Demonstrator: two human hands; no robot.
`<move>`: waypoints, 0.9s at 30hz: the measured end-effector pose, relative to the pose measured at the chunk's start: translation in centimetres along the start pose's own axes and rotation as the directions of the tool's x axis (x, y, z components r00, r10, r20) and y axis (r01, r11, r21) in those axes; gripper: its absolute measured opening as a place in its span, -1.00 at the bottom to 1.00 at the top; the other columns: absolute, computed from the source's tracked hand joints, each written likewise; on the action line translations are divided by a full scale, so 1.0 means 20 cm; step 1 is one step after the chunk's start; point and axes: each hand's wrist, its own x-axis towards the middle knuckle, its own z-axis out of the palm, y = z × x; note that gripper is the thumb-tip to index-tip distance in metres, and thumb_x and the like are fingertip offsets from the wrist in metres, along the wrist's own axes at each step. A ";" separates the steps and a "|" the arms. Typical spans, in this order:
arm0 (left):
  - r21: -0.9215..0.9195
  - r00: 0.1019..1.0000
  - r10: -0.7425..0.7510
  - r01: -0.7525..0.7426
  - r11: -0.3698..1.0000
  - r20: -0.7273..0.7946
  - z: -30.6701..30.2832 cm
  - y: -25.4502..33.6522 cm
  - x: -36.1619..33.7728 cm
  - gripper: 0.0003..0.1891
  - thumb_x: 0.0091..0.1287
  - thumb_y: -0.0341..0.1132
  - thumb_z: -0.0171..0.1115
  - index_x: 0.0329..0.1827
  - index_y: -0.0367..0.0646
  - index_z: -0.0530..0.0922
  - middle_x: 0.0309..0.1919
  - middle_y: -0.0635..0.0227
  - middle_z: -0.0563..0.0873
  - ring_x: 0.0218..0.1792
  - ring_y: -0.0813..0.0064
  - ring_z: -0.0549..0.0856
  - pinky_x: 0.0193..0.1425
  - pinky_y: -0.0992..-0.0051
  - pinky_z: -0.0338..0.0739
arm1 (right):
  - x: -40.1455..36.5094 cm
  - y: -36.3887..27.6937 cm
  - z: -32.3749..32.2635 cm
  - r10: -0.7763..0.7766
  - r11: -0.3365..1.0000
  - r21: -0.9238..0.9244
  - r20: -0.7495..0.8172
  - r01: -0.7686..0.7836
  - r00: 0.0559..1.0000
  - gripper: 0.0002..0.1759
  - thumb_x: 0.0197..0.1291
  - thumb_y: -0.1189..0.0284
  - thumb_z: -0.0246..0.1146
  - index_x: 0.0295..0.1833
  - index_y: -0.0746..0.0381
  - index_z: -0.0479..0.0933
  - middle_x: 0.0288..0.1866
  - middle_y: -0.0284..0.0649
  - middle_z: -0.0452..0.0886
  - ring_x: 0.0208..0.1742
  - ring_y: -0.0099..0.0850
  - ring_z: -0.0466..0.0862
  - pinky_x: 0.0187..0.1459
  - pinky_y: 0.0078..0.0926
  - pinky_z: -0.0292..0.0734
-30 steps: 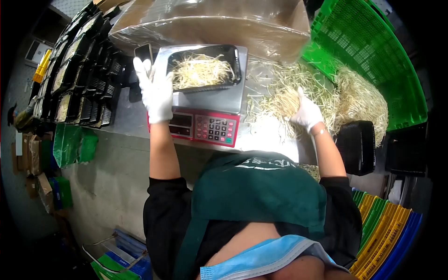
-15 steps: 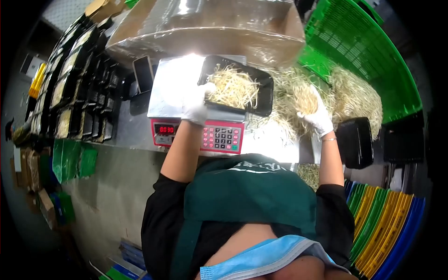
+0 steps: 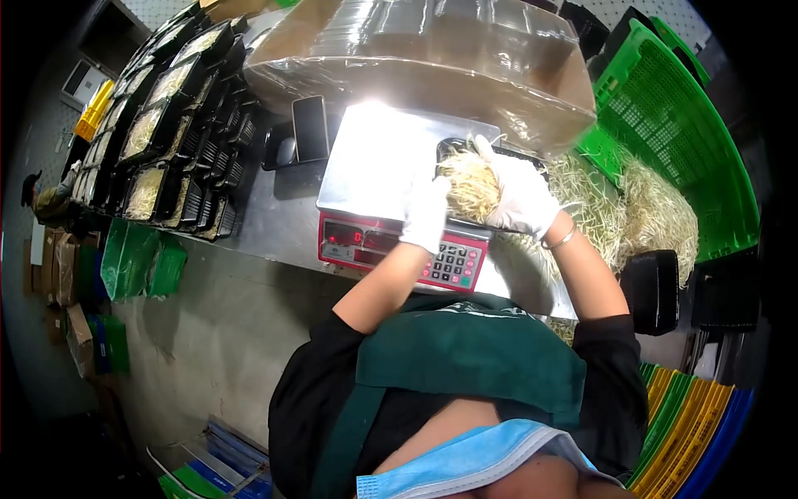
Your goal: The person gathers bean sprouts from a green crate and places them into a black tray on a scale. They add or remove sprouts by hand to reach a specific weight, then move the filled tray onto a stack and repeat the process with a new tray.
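A black plastic tray [image 3: 536, 160] heaped with pale bean sprouts [image 3: 470, 190] sits over the right part of a red and silver digital scale [image 3: 366, 166]. My left hand [image 3: 426, 214], in a white glove, grips the tray's left end, its fingers partly hidden. My right hand [image 3: 519, 195], also gloved, cups the sprouts from the right, with its fingers bent over the heap. Loose sprouts [image 3: 582, 195] lie on the metal table just right of the tray. The scale's red display is too blurred to read fully.
Stacked sprout-filled black trays [image 3: 150, 133] stand at left, beside a phone [image 3: 310, 129]. Behind the scale is a plastic-lined cardboard box [image 3: 416, 75]. At right, a tipped green crate [image 3: 682, 125] spills sprouts near black trays [image 3: 651, 291]. Another person [image 3: 51, 200] is at far left.
My right hand has brought a clump of sprouts leftward from the loose pile into the tray. My left hand has stayed at the tray's left end. The whole view has shifted.
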 end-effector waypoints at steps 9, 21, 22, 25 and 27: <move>0.548 0.621 0.690 -0.747 0.376 0.373 -0.01 0.25 0.11 0.04 0.11 0.18 0.26 0.49 -0.34 0.04 0.38 -0.17 0.24 0.42 -0.11 0.20 0.49 0.12 0.02 | 0.08 0.03 0.00 0.060 0.852 -0.520 0.218 0.063 0.974 0.00 -0.22 -0.09 0.41 0.33 0.22 0.32 0.15 -0.03 0.50 0.28 -0.06 0.37 0.34 -0.06 0.09; 0.483 0.650 0.433 -0.757 0.440 0.625 0.01 0.34 0.07 -0.17 -0.06 0.23 0.40 0.11 -0.31 0.49 -0.08 0.00 0.61 -0.06 0.04 0.61 0.09 0.23 0.49 | -0.17 0.09 -0.29 0.203 0.975 0.051 0.185 -0.215 0.962 -0.23 -0.03 0.60 0.31 0.39 0.05 0.34 -0.09 -0.07 0.61 -0.02 -0.18 0.63 0.13 -0.36 0.50; 0.463 0.644 0.475 -0.764 0.450 0.600 0.01 0.32 0.07 -0.20 -0.07 0.21 0.42 0.06 -0.31 0.51 -0.12 0.00 0.61 -0.06 0.05 0.60 0.08 0.27 0.49 | -0.17 0.17 -0.27 0.155 0.980 0.101 0.171 -0.173 0.973 -0.30 -0.02 0.64 0.29 0.33 0.08 0.40 -0.11 -0.09 0.62 -0.05 -0.23 0.64 0.09 -0.38 0.53; 0.522 0.758 0.323 -0.634 0.571 0.567 -0.02 0.35 0.04 -0.16 -0.06 0.21 0.43 0.13 -0.32 0.48 -0.07 -0.01 0.61 -0.02 0.01 0.59 0.13 0.23 0.46 | -0.26 0.28 -0.29 0.272 0.840 0.467 0.075 -0.275 0.959 -0.55 0.05 0.75 0.23 0.08 0.21 0.60 -0.15 -0.25 0.66 -0.37 -0.52 0.61 -0.29 -0.60 0.59; 0.571 0.756 0.339 -0.649 0.503 0.560 -0.05 0.33 0.03 -0.05 -0.09 0.30 0.38 0.20 -0.32 0.40 0.05 0.01 0.53 0.06 0.01 0.54 0.21 0.22 0.39 | -0.34 0.25 -0.37 0.295 0.801 0.557 -0.048 -0.219 0.954 -0.64 0.10 0.70 0.27 0.04 0.23 0.62 -0.16 -0.29 0.67 -0.47 -0.59 0.57 -0.43 -0.70 0.53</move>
